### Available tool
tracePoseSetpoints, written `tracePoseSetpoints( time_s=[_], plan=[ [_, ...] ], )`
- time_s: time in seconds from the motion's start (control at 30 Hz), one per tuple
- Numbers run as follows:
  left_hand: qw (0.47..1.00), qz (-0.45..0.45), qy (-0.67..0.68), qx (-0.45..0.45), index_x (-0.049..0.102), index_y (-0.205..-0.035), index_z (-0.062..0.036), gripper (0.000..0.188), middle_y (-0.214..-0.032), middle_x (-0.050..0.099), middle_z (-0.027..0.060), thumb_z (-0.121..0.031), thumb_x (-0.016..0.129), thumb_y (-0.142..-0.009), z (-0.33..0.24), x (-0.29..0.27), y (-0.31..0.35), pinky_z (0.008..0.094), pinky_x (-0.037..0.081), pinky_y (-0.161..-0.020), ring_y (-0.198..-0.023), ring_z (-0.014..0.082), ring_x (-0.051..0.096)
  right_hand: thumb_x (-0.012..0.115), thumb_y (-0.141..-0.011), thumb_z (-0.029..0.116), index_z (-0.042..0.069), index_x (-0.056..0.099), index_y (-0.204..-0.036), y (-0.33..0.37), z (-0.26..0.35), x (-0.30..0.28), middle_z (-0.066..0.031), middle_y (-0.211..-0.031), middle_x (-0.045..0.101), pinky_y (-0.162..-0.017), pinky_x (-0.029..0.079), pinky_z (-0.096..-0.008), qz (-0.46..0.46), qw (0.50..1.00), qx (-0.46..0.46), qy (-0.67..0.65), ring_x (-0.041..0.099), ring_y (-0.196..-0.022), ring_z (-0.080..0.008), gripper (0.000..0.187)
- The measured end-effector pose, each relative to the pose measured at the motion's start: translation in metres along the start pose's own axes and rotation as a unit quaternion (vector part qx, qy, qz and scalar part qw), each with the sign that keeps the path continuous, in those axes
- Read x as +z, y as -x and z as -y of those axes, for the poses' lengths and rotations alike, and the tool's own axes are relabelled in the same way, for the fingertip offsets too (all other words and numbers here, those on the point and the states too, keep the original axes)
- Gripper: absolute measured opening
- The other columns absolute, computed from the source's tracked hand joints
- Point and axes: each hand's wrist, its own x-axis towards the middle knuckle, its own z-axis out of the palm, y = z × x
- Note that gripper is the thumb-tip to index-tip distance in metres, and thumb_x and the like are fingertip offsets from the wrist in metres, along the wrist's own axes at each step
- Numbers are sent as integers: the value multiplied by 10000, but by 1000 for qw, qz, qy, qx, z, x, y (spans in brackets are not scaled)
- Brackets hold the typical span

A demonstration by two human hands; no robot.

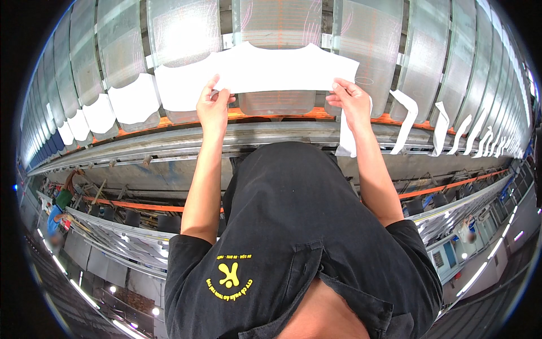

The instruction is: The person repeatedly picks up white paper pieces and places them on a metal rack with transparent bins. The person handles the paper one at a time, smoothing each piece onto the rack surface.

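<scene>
We pinch the white fabric panel [288,70] — left hand [213,110], right hand [352,105] near opposite ends — above a grey board [276,104]!

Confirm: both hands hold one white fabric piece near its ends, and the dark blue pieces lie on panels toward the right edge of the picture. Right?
Wrong side: the head view shows the dark blue pieces on panels toward the left edge. The rest stands: the left hand and right hand hold one white fabric piece near its ends.
</scene>
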Motion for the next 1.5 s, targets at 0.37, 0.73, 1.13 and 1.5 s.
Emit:
tracePoseSetpoints(
  time_s=[0.37,0.73,1.13,1.5],
  plan=[
    [1000,7,-11,-2,526,-1428,-17,516,-909,651,28,-37,671,-933,3,-2,3,180,428,-548,-733,77,645,693,-971,161,-58,644,-1242,0,-3,-3,-131,-994,710,-720,595,-279,10,1000,2,13,716,-781,-175,351],
    [1000,3,-10,-6,489,-1431,60,527,-924,682,77,-6,646,-933,-3,-2,7,220,531,-687,-763,101,646,694,-960,148,-55,654,-1201,1,-7,-4,-122,-947,706,-678,578,-262,9,1000,-10,9,703,-743,-157,318],
    [1000,1,-29,5,524,-1429,-1,521,-964,653,51,-48,677,-933,5,-6,8,208,495,-653,-774,104,648,691,-960,141,-58,654,-1185,5,-10,-5,-128,-939,705,-669,578,-257,6,1000,-7,13,702,-737,-157,302],
    [1000,2,-30,3,520,-1429,8,515,-976,654,65,-28,666,-936,8,-7,8,218,527,-682,-783,109,654,684,-966,133,-43,654,-1166,7,-12,-6,-113,-925,700,-663,574,-252,7,1000,-5,11,696,-729,-148,269]
  ],
)
